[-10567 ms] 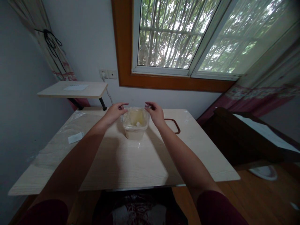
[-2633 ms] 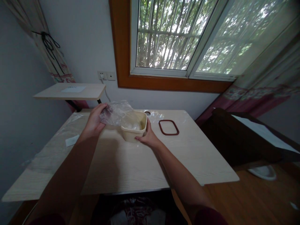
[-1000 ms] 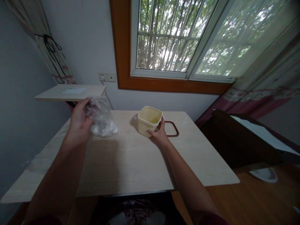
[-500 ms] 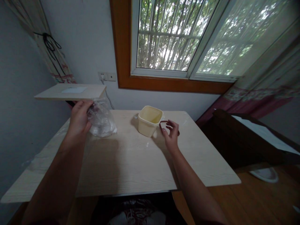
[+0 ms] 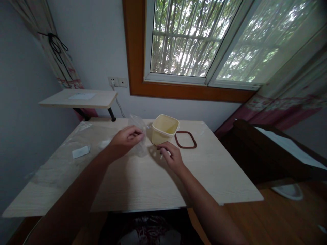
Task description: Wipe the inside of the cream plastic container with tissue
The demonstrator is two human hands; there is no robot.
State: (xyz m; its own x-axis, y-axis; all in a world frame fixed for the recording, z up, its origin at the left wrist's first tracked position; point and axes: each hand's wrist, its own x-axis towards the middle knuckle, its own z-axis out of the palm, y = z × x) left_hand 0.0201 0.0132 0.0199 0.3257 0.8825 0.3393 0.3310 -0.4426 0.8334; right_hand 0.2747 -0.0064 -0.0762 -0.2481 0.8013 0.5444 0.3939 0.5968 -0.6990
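A clear plastic bag (image 5: 140,144) hangs from my left hand (image 5: 129,137), whose fingers are pinched on it, left of the yellow container. The open-topped yellow container (image 5: 165,128) stands upright on the table. My right hand (image 5: 171,156) is just in front of the container with curled fingers; whether anything small is between them is hard to make out. To the right of the container, a reddish-brown square ring (image 5: 186,140) lies flat on the table, touched by neither hand.
The pale table (image 5: 158,187) stands against the wall below the window. A raised shelf (image 5: 79,98) on black legs is at the back left. A white piece (image 5: 81,151) and thin plastic film lie at the left. A dark piece of furniture (image 5: 276,146) stands at the right.
My left hand has moved right with the bag, from beside the shelf to near the container. My right hand has let go of the ring and moved left and nearer. The white piece now shows.
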